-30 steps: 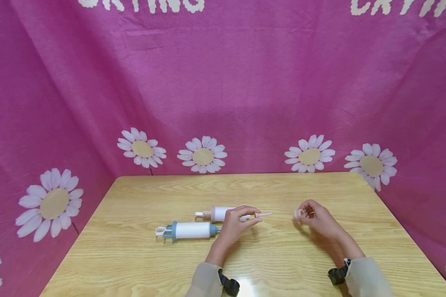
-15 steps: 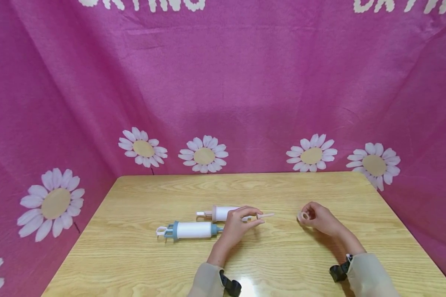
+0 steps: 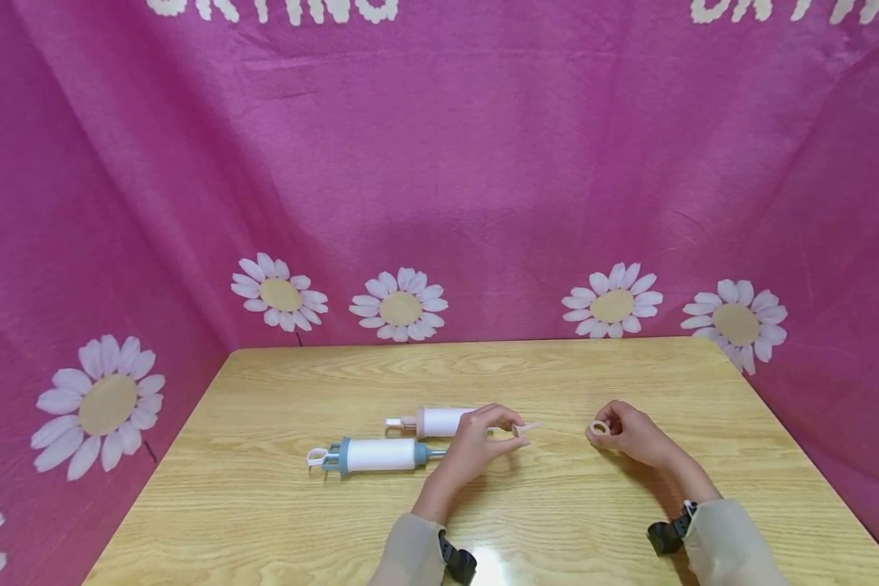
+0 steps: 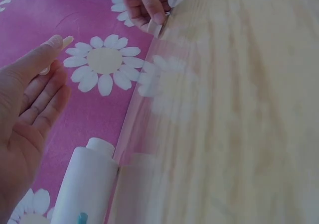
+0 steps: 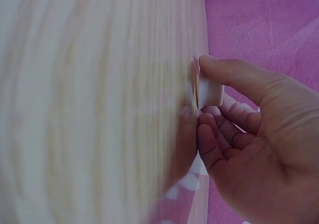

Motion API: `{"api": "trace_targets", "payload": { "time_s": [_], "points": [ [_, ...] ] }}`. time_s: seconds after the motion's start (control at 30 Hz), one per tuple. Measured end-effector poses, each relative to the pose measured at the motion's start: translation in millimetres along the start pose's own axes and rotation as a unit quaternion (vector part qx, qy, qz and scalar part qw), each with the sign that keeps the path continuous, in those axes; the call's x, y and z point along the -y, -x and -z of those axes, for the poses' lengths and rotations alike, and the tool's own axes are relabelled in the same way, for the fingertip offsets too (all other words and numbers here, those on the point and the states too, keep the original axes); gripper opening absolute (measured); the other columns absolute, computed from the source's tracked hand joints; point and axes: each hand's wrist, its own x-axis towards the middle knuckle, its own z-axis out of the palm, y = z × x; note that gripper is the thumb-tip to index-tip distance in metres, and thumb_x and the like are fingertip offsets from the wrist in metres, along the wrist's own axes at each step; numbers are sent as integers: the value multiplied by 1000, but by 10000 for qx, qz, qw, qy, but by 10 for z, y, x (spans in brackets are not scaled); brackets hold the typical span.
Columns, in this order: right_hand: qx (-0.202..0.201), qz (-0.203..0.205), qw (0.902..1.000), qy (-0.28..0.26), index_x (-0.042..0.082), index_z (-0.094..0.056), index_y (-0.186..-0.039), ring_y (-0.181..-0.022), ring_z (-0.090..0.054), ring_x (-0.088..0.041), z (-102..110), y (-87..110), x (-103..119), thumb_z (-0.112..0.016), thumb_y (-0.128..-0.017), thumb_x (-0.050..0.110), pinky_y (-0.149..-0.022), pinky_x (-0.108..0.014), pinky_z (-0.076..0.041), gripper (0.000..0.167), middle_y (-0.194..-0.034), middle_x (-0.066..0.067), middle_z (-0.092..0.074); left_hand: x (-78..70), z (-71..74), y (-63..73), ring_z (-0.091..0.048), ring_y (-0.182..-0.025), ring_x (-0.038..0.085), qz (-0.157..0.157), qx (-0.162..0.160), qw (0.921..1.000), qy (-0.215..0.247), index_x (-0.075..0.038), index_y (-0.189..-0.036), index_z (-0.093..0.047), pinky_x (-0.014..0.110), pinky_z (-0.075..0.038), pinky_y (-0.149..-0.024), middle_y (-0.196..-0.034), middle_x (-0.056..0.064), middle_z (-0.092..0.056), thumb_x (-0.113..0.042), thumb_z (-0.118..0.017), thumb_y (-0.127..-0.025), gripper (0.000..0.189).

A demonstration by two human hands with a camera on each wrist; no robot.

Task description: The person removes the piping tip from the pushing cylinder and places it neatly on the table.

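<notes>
While right hand [image 3: 632, 433] grips ring [image 3: 595, 439] | left hand [image 3: 478, 435], pinching funnel [image 3: 523, 428], shifted rightward

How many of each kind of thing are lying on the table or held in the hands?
White tubes with coloured ends: 2, one blue-green, one pinkish
Small pointed piece: 1, in the left hand
Ring: 1, in the right hand
Total: 4

Two tubes [image 3: 382, 455] lie left of the ring [image 3: 592, 437].
</notes>
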Motion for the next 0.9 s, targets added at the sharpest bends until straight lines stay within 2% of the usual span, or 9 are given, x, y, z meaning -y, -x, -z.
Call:
{"api": "trace_targets", "payload": {
  "time_s": [0.2,0.33,0.43,0.57,0.7,0.9],
  "points": [
    [-29,49,10000,-65,-3,-55,-97,-71,-43,-4,-4,2,-24,-75,-85,13,-62,-19,-38,29,-83,-6,-53,-25,-65,-90,-67,-86,20,-36,328,9992,-215,-9,-97,-67,36,-58,-83,-91,5,-70,-13,-78,-82,19],
    [56,-7,10000,-77,-3,-54,-99,-72,-42,-7,-7,12,-15,-74,-87,15,-61,-20,-37,29,-83,-6,-51,-30,-99,-148,-65,-84,16,27,538,9975,-456,-10,-94,-64,29,-57,-81,-89,5,-68,-12,-78,-82,19],
    [103,-80,9999,-38,-2,-54,-99,-72,-41,-8,-5,21,-5,-73,-88,16,-61,-20,-35,29,-84,-5,-50,-27,-127,-198,-61,-80,9,170,742,9955,-566,-10,-93,-63,20,-55,-78,-89,5,-66,-10,-78,-82,19],
    [110,-77,9999,18,-2,-53,-99,-72,-41,-7,-6,25,5,-73,-88,16,-62,-20,-35,28,-85,-5,-51,-7,-166,-266,-55,-76,2,541,998,9922,-518,-9,-91,-61,12,-48,-70,-88,5,-64,-9,-78,-82,19],
    [134,-112,9998,18,-2,-53,-99,-73,-41,-8,-9,28,9,-72,-88,17,-62,-20,-35,28,-85,-5,-50,14,-209,-326,-50,-73,-1,724,1211,9872,-747,-8,-90,-61,10,-45,-64,-86,2,-61,-9,-77,-83,17],
    [184,-135,9997,-12,-2,-52,-100,-74,-41,-11,1,35,28,-72,-88,16,-61,-21,-34,29,-86,-6,-49,8,-263,-413,-48,-71,0,655,1615,9724,-1549,-9,-88,-60,9,-42,-61,-85,0,-60,-14,-76,-84,18]
  ]
}}
